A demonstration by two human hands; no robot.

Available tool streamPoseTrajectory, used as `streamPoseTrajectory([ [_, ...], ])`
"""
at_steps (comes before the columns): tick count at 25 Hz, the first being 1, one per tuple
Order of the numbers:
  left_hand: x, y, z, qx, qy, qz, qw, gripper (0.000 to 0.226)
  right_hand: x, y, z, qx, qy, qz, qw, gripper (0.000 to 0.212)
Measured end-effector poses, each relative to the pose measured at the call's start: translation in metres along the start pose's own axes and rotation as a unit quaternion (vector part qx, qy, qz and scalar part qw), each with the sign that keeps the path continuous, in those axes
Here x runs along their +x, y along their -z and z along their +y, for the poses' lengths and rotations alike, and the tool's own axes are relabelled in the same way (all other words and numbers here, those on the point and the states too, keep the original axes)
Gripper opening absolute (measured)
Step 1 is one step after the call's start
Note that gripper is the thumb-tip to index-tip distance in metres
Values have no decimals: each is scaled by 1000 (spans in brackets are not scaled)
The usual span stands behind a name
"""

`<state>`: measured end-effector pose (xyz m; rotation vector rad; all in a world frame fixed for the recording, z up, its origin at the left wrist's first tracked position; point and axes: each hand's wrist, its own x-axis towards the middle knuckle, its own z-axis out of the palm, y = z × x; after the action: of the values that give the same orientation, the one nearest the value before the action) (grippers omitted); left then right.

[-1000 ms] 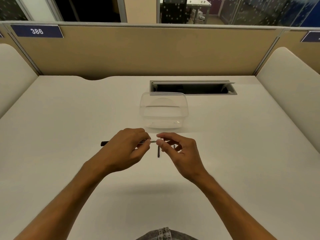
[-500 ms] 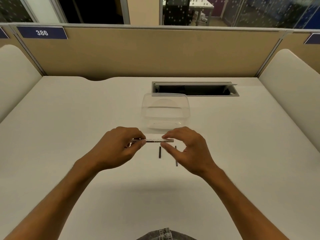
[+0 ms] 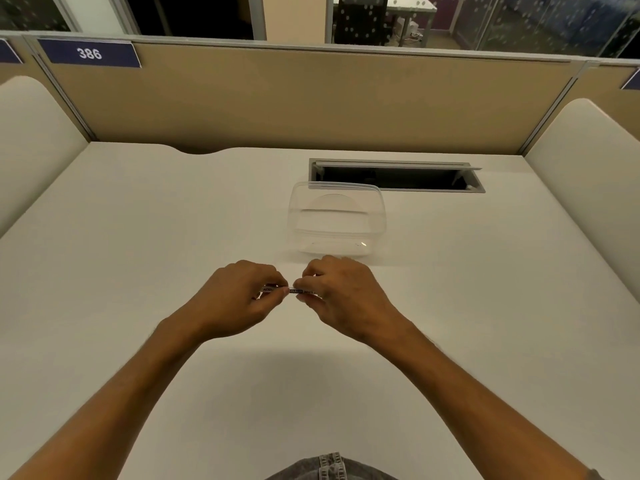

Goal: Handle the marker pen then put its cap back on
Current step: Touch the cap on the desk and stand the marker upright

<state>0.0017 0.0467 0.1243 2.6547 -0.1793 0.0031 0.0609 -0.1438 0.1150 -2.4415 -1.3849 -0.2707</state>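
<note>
Presently the marker pen (image 3: 290, 290) is held level above the bench (image 3: 138, 237), just in front of a clear plastic container (image 3: 337, 216), with both hands closed on it end to end. The left hand (image 3: 235, 296) has its fingers (image 3: 277, 291) clamped on the left part of the barrel; the right hand (image 3: 346, 292) has its fingers (image 3: 304, 289) clamped on the right part, thumb below and forefinger above. Only a short printed stretch of barrel shows between the two grips; both ends are hidden inside the hands, so whether the cap is on, off or half seated cannot be told from this view. Judged risks follow. First, a skewed push: if the two hands are not in line, the cap could bind on the tip or seat crooked and come loose afterwards. Second, a slip: the barrel is thin and smooth, the grips are fingertip pinches, and a hard press might shoot the pen out onto the bench or against the container just beyond. Third, ink: a bare tip close to the fingers could mark skin or the pale bench surface if either grip shifts. Fourth, false completion: with the joint covered by the hands, a partial closure could go unnoticed unless the person feels or hears it seat.
</note>
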Motion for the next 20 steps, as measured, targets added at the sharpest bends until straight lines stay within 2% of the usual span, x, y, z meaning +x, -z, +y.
streamPoseTrajectory([
  [2, 0, -1, -13, -18, 2, 38, 999, 29, 2, -8, 3, 43, -41, -22, 998, 16],
  [4, 0, -5, -31, -81, 36, 94, 992, 44, 0, -17, 10, 126, -130, -41, 983, 15],
  [7, -6, -28, -60, -194, 133, 156, 959, 56, -3, -32, 20, 303, -273, -34, 912, 12],
  [9, -18, -57, -76, -119, 177, 133, 968, 63, -4, -44, 22, 373, -320, -1, 871, 13],
  [12, -46, -104, -95, 49, 186, 19, 981, 79, -3, -60, 21, 442, -348, 51, 825, 9],
  [15, -60, -130, -108, 101, 185, 12, 977, 78, -2, -74, 15, 443, -364, 69, 817, 8],
  [20, -58, -135, -112, 110, 180, 39, 977, 73, -1, -89, 10, 435, -359, 78, 822, 9],
])
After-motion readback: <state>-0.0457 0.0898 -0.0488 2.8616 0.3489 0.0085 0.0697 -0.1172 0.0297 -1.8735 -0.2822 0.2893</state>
